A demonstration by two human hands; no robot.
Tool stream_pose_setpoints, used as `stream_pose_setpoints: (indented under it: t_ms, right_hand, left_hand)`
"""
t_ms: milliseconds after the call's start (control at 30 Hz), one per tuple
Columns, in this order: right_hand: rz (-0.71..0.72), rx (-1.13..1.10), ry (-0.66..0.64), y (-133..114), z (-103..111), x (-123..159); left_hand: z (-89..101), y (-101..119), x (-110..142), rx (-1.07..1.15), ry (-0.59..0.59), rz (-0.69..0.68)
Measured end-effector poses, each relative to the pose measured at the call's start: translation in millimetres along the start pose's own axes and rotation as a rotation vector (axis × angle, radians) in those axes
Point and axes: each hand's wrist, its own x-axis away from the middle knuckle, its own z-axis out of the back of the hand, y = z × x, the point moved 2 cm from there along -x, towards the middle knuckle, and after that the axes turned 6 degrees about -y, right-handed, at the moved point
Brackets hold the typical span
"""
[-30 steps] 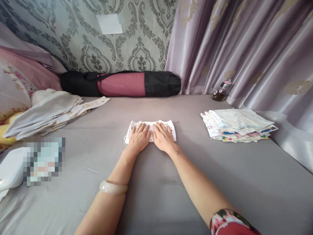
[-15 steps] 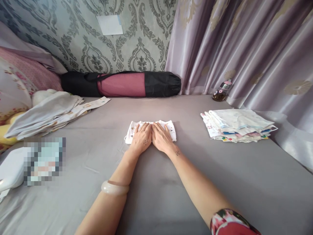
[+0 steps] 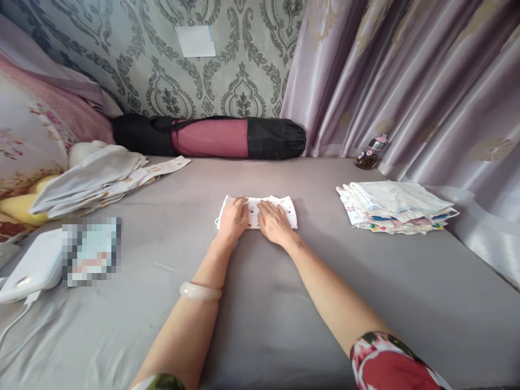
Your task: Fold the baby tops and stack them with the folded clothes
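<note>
A folded white cloth (image 3: 253,218) with small dark prints lay on the grey sheet (image 3: 260,314), straight in front of the person, with a thin white loop showing at its left edge. Both hands were on it. The right hand (image 3: 277,221) lay palm down over the right part of the cloth, its grip loose and open, fingers extended and nothing clasped. The left hand (image 3: 234,219) rested on the left part, fingers close together and bent at the far end; the tips were turned from view, so whether that grip pinched any fabric could not be told. A strip of the print showed between the two hands, which were apart. A pale bangle (image 3: 200,291) circled the left forearm, and a red floral sleeve (image 3: 396,360) covered the upper right arm.

Well to the right of the cloth sat a stack of folded cloths (image 3: 398,197), with a small bottle (image 3: 368,157) beyond it by the lilac curtain (image 3: 345,81). A long black and pink bag (image 3: 209,138) lay along the patterned wall (image 3: 239,65). To the left were a loose heap of garments (image 3: 93,176) and, nearer, a white device (image 3: 36,265) with a cable plugged in.
</note>
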Motion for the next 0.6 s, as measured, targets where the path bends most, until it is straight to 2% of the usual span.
stream_pose_setpoints:
  t_ms: [100,200,300,400,600]
  right_hand:
    - [-0.020,-0.017,-0.053,-6.0,7.9,-5.2]
    - [-0.020,-0.026,-0.046,-20.7,15.5,-13.6]
    - [-0.004,-0.023,-0.008,-37.6,13.5,-21.0]
    - [-0.007,-0.014,0.012,-47.5,1.9,-23.8]
    - [-0.025,0.013,0.053,-45.9,-17.9,-22.8]
  left_hand:
    - [13.0,-12.8,2.5,-0.031,0.148,0.202]
    - [19.4,-19.6,5.8,-0.044,0.181,0.355]
    - [19.3,-20.2,6.2,-0.030,0.139,0.380]
    - [17.5,-20.0,5.1,-0.006,0.107,0.380]
    - [17.3,-23.5,2.5,0.059,0.076,0.415]
